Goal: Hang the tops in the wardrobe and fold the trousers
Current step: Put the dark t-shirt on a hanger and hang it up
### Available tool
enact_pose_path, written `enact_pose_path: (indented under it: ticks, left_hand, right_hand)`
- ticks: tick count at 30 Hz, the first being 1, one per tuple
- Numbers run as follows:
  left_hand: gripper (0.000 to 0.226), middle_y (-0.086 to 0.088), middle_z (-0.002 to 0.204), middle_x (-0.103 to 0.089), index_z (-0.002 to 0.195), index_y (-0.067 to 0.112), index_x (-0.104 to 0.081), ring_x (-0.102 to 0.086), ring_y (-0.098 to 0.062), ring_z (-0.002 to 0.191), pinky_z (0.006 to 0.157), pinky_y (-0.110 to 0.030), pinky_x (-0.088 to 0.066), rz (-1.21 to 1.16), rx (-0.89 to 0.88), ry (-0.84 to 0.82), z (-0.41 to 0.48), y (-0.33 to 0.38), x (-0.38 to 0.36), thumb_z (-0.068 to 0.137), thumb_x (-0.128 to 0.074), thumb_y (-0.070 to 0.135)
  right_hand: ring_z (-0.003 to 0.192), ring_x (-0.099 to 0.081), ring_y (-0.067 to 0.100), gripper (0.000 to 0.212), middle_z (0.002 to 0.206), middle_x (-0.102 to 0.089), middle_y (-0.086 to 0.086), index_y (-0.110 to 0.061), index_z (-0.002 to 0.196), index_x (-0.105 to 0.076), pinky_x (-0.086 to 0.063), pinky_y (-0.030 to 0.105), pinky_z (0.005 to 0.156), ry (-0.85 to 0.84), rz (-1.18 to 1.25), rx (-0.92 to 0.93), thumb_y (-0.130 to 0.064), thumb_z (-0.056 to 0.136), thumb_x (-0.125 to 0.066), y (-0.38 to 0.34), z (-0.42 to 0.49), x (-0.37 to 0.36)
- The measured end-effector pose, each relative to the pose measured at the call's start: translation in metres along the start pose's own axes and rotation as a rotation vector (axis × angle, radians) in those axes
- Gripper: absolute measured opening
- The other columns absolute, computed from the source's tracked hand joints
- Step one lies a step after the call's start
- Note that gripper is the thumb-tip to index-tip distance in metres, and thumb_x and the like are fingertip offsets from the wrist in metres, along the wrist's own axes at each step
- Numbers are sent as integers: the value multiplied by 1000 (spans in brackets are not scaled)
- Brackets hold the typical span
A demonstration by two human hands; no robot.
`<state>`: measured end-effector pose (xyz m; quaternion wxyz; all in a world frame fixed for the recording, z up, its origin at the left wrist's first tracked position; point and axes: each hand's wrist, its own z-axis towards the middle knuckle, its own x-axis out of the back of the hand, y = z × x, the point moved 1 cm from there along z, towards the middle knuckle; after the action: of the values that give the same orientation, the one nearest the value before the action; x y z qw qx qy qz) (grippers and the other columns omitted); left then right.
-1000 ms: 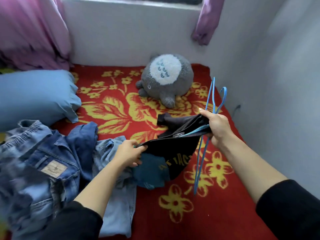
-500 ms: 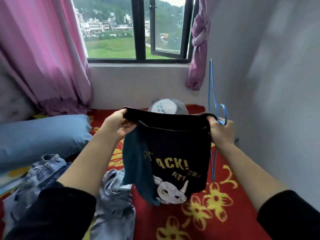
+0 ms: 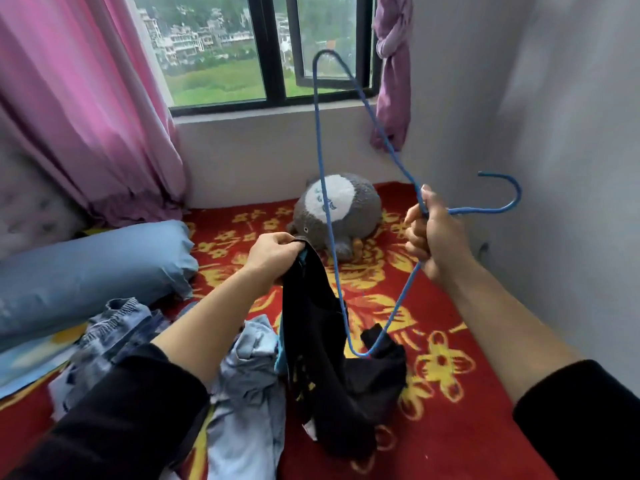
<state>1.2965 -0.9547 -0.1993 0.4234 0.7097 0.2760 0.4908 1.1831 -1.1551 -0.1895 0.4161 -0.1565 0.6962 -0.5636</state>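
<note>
Counting: 1 black top [image 3: 311,323], 1 blue hanger [image 3: 485,211]. Left hand [image 3: 273,252] is pinching the top's upper edge, w/ the rest drooping onto the red blanket [image 3: 433,393] mid-scene. Right hand [image 3: 436,237] is gripping the hanger's neck, hook pointing right at the wall [image 3: 554,168], lower corner touching the top. Jeans [image 3: 114,323] are lying near-left, prob 2 pairs. 1 pillow [image 3: 86,271] is lying left, 1 plush toy [image 3: 339,209] far. Bare blanket is showing on the right, up to the wall.
</note>
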Motion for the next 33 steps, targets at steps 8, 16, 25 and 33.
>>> enact_pose_path:
  ticks: [8, 16, 25, 33]
  left_hand:
    - [13, 6, 68, -66, 87, 24, -71, -61, -8, 57, 50, -21, -48, 39, -76, -117, -14, 6, 24, 91, -59, 27]
    - [22, -3, 77, -69, 77, 21, -73, -63, -19, 67, 62, -29, -51, -278, -30, -35, -17, 10, 67, 92, -56, 20]
    - [21, 7, 48, -62, 75, 14, -65, -59, -7, 43, 44, -18, -52, -403, 14, 317, -16, 3, 131, 92, -54, 8]
    - [8, -6, 60, -63, 82, 7, -73, -60, -18, 40, 51, -36, -59, -71, 52, 594, -45, -41, 153, 85, -65, 4]
  right_hand:
    - [32, -16, 8, 46, 40, -24, -4, -14, 44, -35, -10, 18, 35, -126, 302, 81, -16, 90, -41, -31, 4, -44]
    - [30, -23, 8, 28, 41, -35, -2, -11, 61, -50, -16, 13, 35, -138, 9, -40, -12, 89, -46, 33, 16, -67]
    - [32, -34, 7, 41, 32, -39, -4, -2, 44, -54, -28, 16, 37, -316, -746, 182, -13, 83, -54, 40, 18, -41]
    - [33, -31, 8, 38, 33, -37, -7, -6, 48, -53, -27, 17, 38, -470, -983, 327, -16, 84, -58, -4, 11, -67]
